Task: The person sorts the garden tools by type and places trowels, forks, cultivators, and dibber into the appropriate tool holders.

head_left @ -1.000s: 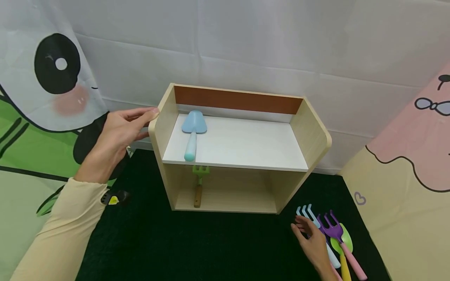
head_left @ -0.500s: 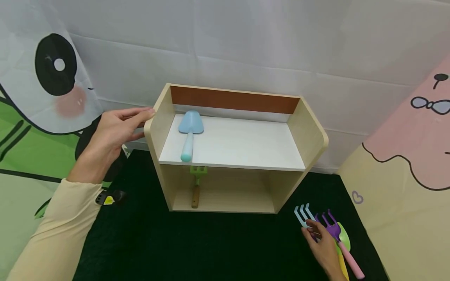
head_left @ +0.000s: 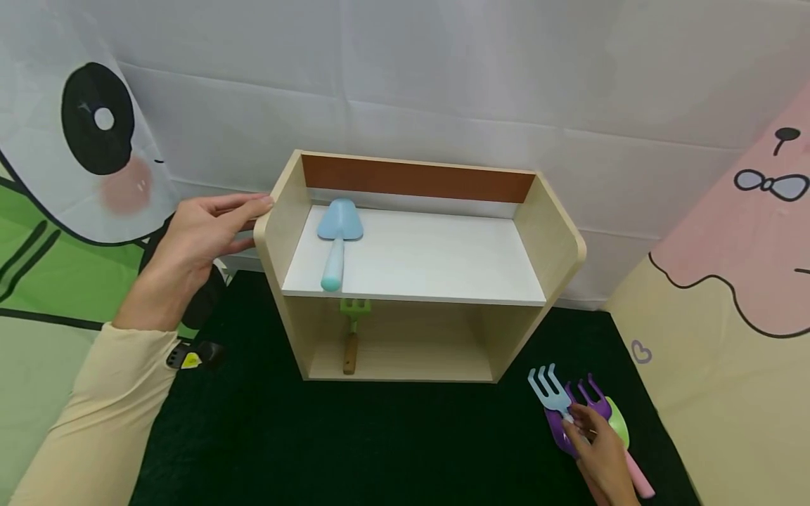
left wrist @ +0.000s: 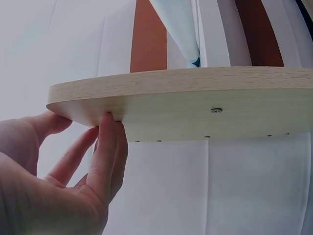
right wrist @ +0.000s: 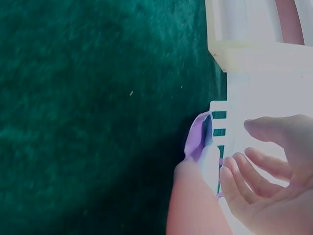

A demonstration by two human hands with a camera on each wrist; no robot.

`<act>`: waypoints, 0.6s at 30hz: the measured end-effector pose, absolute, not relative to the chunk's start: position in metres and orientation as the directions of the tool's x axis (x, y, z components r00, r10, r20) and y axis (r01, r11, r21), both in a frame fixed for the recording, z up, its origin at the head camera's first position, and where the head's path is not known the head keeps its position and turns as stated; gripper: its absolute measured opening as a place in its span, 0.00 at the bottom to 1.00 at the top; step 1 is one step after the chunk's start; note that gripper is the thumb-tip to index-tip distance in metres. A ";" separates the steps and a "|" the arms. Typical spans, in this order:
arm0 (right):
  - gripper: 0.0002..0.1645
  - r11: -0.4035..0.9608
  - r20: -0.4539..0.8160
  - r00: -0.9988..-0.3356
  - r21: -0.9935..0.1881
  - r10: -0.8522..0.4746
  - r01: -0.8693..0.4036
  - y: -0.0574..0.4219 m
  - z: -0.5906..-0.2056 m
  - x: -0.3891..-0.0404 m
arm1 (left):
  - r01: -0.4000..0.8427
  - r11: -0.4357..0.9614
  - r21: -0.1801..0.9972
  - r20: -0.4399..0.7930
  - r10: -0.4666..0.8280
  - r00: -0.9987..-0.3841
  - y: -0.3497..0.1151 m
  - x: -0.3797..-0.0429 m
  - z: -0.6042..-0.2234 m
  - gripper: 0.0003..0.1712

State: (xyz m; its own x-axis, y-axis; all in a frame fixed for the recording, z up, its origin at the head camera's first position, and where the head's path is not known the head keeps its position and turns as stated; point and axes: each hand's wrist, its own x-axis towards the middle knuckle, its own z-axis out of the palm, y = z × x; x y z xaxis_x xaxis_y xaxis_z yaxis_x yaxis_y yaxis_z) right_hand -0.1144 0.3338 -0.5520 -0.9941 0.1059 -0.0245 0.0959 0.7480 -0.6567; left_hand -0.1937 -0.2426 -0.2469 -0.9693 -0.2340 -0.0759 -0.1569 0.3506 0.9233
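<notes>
My left hand (head_left: 202,239) touches the outer face of the left side panel (left wrist: 181,103) of a two-tier wooden shelf (head_left: 411,299), fingers and thumb on the same side. A light blue trowel (head_left: 339,232) lies on the white upper board; a green hand fork with wooden handle (head_left: 351,344) leans in the lower tier. At the lower right, my right hand (head_left: 598,450) is at the neck of a light blue hand fork (head_left: 554,398). In the right wrist view, fingertips come close to this fork (right wrist: 218,125), while the thumb stands apart. A purple trowel (head_left: 558,430) lies below it.
Beside the right hand lie a purple hand fork (head_left: 598,402) with a pink handle (head_left: 640,474) and a light green blade (head_left: 618,424). Dark green cloth (head_left: 380,436) covers the table. White fabric (head_left: 443,70) hangs behind the shelf, with printed panels at both sides.
My right hand has slid down and right, from near the light blue fork's tines to its neck, uncovering the purple trowel. The left hand stays against the shelf. The head view has shifted slightly.
</notes>
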 end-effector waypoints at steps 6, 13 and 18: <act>0.23 0.780 -0.036 -0.996 -0.619 0.085 0.090 0.345 -0.558 -0.112 | -0.143 0.359 0.922 -0.067 -0.216 -0.974 -0.243 -0.194 -0.247 0.42; 0.25 0.797 -0.121 -0.988 -0.586 0.094 0.147 0.356 -0.564 -0.111 | -0.140 0.363 0.921 -0.067 -0.206 -0.976 -0.244 -0.193 -0.246 0.43; 0.25 0.798 -0.153 -0.983 -0.577 0.100 0.171 0.358 -0.563 -0.110 | -0.141 0.361 0.922 -0.069 -0.205 -0.976 -0.244 -0.193 -0.247 0.43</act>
